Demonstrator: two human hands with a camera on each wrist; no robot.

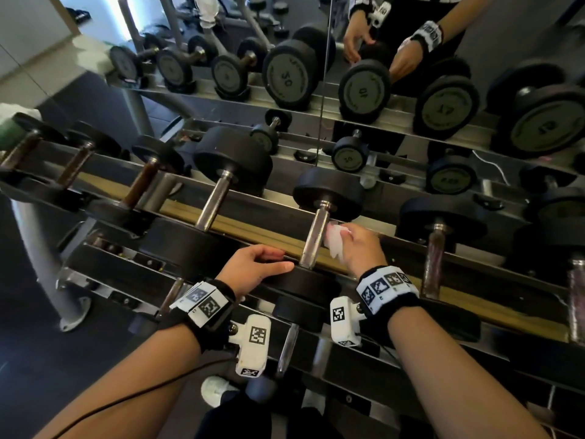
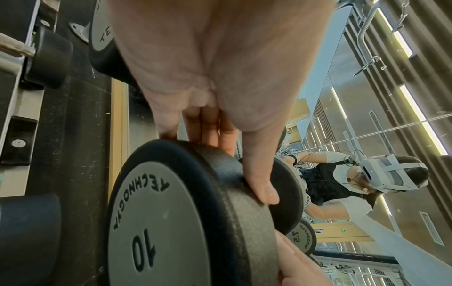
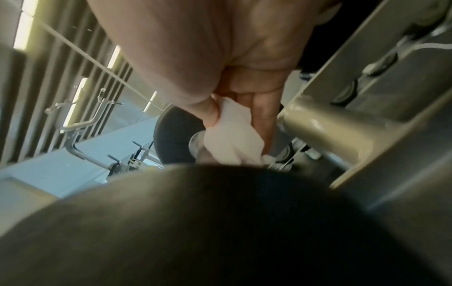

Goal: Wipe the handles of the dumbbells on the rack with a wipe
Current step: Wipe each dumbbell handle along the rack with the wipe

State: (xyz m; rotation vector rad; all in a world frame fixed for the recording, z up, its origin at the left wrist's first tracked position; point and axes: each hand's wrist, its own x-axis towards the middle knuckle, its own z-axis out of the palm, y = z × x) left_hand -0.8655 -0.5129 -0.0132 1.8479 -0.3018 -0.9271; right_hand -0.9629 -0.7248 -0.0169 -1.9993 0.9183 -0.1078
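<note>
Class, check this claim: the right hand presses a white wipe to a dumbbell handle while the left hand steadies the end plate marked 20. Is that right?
One detail is wrong. The plate under the left hand is marked 10, not 20, as the left wrist view shows. The right hand does press the white wipe to the handle.

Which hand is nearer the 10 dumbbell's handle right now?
Right. The right hand presses the wipe against the handle; the left hand grips the near weight head.
</note>
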